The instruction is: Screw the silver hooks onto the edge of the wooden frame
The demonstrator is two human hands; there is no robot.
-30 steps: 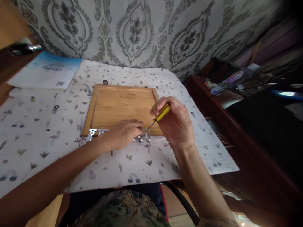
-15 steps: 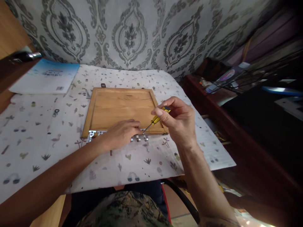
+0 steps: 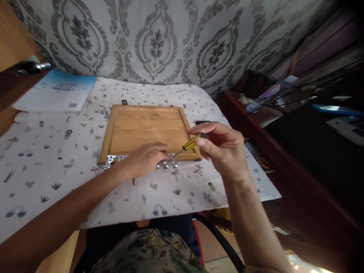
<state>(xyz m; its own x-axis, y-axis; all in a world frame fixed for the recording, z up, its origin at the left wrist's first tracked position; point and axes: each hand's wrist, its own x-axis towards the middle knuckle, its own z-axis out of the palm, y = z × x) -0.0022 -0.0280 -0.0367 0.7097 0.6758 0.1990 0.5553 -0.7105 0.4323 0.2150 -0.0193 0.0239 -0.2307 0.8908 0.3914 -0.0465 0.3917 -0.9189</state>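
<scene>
A framed wooden panel (image 3: 148, 127) lies flat on the cloth. Along its near edge runs a silver metal strip with hooked loops (image 3: 174, 163). My left hand (image 3: 148, 159) rests over the middle of that strip, its fingers together and thumb side hidden; what it pinches there cannot be made out. In my right hand (image 3: 227, 149), a small screwdriver (image 3: 189, 145) with a yellow and black handle is held slanting between thumb and fingers. Its shaft points down left, and the tip meets the strip right beside my left fingertips.
A white cloth with small printed figures (image 3: 119, 201) covers the table. At the back left lies a blue and white book (image 3: 57, 93). Behind my right hand is a small dark object (image 3: 202, 122). A bottle (image 3: 271, 94) and cables are at the right; a patterned curtain (image 3: 156, 41) hangs behind.
My right hand has shifted right and slightly down, its fingers more extended, and the screwdriver lies at a lower slant. My left hand and the panel stay nearly in place.
</scene>
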